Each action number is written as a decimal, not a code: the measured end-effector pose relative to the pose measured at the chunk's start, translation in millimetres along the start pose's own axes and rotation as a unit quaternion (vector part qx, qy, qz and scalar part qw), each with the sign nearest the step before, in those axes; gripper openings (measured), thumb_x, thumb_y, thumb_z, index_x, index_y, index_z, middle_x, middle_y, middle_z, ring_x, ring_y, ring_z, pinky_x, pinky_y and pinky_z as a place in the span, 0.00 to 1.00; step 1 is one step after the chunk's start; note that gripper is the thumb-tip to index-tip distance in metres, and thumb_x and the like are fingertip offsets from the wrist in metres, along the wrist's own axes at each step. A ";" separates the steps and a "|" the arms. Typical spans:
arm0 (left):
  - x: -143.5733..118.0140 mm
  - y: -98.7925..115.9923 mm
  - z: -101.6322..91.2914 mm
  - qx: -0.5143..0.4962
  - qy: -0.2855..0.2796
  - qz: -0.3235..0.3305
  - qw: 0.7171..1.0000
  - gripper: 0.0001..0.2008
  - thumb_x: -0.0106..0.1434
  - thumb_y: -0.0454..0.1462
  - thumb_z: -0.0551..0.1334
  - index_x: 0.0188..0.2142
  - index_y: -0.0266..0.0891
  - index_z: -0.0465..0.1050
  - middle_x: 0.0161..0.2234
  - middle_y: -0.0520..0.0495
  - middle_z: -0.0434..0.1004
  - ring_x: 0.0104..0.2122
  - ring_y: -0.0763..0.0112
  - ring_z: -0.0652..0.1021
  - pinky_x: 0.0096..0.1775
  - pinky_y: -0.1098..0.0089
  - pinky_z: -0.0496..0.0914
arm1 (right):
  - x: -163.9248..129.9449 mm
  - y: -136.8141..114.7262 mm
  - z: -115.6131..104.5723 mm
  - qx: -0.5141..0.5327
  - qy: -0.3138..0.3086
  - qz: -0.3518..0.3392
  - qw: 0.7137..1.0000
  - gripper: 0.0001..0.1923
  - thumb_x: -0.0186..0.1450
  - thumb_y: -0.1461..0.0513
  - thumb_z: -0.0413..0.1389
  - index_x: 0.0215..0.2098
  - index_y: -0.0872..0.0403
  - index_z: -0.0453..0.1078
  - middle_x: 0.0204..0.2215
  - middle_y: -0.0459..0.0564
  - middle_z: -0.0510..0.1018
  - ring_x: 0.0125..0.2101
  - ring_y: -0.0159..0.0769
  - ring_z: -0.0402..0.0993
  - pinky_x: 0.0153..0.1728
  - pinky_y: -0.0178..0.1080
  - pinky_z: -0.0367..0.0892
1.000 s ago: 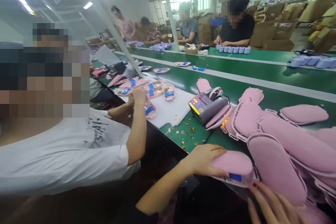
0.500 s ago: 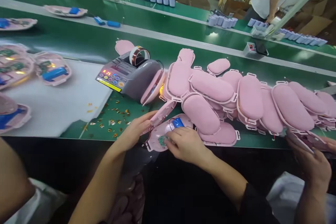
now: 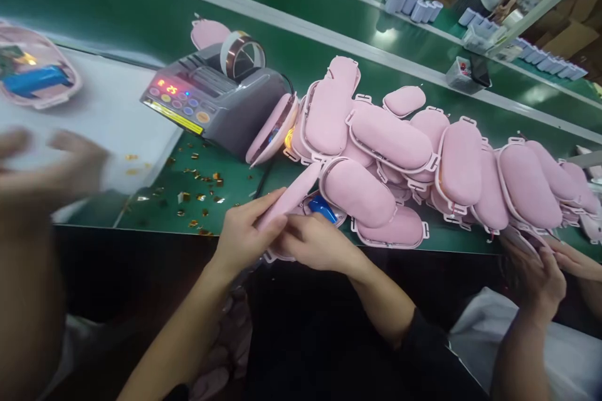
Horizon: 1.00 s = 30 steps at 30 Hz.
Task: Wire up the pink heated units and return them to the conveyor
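At the table's near edge my left hand (image 3: 244,232) grips a pink oval cover (image 3: 288,198), tilted up on its edge. My right hand (image 3: 316,243) lies on the pink open shell (image 3: 329,216) under it, fingers closed on its rim. A blue battery (image 3: 322,207) shows inside that shell, just beyond my right fingers. A long heap of pink oval covers (image 3: 390,144) stretches to the right of both hands.
A grey tape dispenser (image 3: 214,100) with lit buttons and an amber tape roll stands behind my left hand. Gold scraps (image 3: 197,191) litter the green table. A white mat (image 3: 117,119) lies at left. A blurred co-worker's hand (image 3: 51,163) is at left, another person's hands (image 3: 540,269) at right.
The camera swung from the left co-worker down onto the table. My left hand tilted the pink cover up, and my right hand moved onto the open shell with the blue battery.
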<state>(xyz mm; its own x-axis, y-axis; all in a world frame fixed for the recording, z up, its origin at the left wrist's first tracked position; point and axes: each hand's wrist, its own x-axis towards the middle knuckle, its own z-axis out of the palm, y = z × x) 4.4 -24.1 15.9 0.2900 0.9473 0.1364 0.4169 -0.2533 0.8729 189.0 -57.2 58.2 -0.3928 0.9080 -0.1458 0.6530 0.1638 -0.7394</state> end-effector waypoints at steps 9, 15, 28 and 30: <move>-6.8 -12.1 15.5 0.069 0.066 0.112 0.989 0.29 0.72 0.55 0.62 0.61 0.37 0.78 0.58 0.39 0.81 0.54 0.52 0.84 0.61 0.60 0.78 | -29.0 13.4 -47.4 0.018 -0.131 -0.020 0.991 0.10 0.74 0.63 0.61 0.37 0.52 0.83 0.30 0.43 0.85 0.32 0.30 0.81 0.39 0.34 0.73; -3.7 -10.3 11.2 0.073 0.064 0.099 0.990 0.30 0.72 0.57 0.60 0.61 0.39 0.78 0.58 0.41 0.82 0.52 0.52 0.85 0.58 0.59 0.80 | -20.2 8.6 -49.8 0.011 -0.072 -0.034 0.997 0.07 0.73 0.63 0.63 0.44 0.52 0.85 0.42 0.49 0.88 0.42 0.34 0.84 0.49 0.36 0.76; 6.9 -6.1 -10.2 -0.043 -0.013 -0.041 0.998 0.35 0.66 0.64 0.62 0.57 0.41 0.82 0.54 0.44 0.84 0.52 0.48 0.84 0.56 0.58 0.80 | -14.1 12.6 -33.5 0.065 0.020 -0.025 0.997 0.08 0.74 0.62 0.62 0.48 0.49 0.83 0.46 0.46 0.89 0.46 0.33 0.86 0.53 0.35 0.76; 7.0 -6.1 -10.0 -0.045 -0.014 -0.046 0.998 0.35 0.66 0.64 0.61 0.57 0.41 0.82 0.54 0.44 0.85 0.51 0.49 0.84 0.56 0.58 0.80 | -13.6 13.8 -31.6 0.057 0.027 -0.028 0.998 0.09 0.75 0.63 0.61 0.49 0.50 0.83 0.47 0.46 0.89 0.48 0.34 0.86 0.55 0.35 0.76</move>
<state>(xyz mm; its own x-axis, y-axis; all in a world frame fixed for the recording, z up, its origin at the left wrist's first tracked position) -4.8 -13.9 16.2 0.2793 0.9593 0.0421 0.3641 -0.1463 0.9198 223.8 -55.0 70.7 -0.3897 0.9184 -0.0688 0.5518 0.1730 -0.8158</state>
